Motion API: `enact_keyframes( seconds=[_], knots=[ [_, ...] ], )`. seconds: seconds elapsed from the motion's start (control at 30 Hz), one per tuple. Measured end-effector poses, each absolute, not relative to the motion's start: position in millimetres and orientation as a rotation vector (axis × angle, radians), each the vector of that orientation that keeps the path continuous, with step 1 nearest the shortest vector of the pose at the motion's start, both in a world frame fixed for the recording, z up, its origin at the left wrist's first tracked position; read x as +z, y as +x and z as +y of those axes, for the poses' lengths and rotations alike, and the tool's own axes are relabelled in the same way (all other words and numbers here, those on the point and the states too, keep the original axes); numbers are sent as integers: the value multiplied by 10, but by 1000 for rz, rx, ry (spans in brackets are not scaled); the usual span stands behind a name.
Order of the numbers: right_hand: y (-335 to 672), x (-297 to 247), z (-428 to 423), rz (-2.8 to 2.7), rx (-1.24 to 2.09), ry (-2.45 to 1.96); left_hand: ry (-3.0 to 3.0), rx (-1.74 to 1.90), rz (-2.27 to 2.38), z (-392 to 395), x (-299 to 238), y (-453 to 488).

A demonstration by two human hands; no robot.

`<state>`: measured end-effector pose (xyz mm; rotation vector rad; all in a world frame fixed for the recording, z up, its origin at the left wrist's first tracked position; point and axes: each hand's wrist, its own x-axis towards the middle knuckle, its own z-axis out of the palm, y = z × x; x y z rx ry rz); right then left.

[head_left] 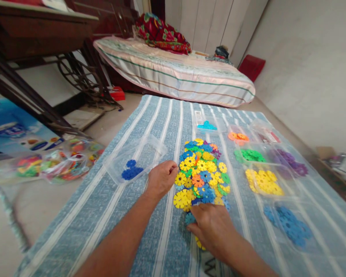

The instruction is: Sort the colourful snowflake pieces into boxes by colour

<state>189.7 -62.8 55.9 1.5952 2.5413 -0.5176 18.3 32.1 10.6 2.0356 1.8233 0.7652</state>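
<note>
Head view: left hand [162, 179], fingers curled together, sat at nine o'clock of the disc pile [202, 180]; right hand [215, 225], finger closure indeterminable, at six

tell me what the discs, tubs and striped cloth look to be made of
Discs: probably plastic, smooth-looking, with solid bright colours and crisp notched rims; matte or glossy is hard to tell.
Tubs: likely thin clear plastic, with slight shine; the stripes show through.
Cloth: apparently matte woven fabric, judging by the mottled blue, though that texture could be printed.
</note>
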Motion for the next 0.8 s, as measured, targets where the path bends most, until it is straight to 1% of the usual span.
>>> enact_keyframes(
  seconds=[0.23,0.3,0.43,0.53,0.6,0.7,0.77,0.8],
  knots=[
    [1924,493,-644,2593,-562,1673,2038,760,1813,323,100,164],
    [1943,484,-630,2621,-666,1691,2035,760,1812,324,99,158],
    [2013,479,-487,2632,-983,1749,2025,768,1814,321,107,148],
    [2115,578,-140,2709,-1035,1860,2023,762,1821,320,113,141],
    [2200,740,235,2759,-933,1992,2027,757,1815,324,111,136],
    [2327,1080,883,2773,-567,2346,2018,751,1812,334,103,133],
    [2395,1276,1226,2726,-394,2568,2009,753,1816,338,99,136],
    [2418,1339,1334,2715,-235,2694,2006,758,1817,338,99,139]
  ],
)
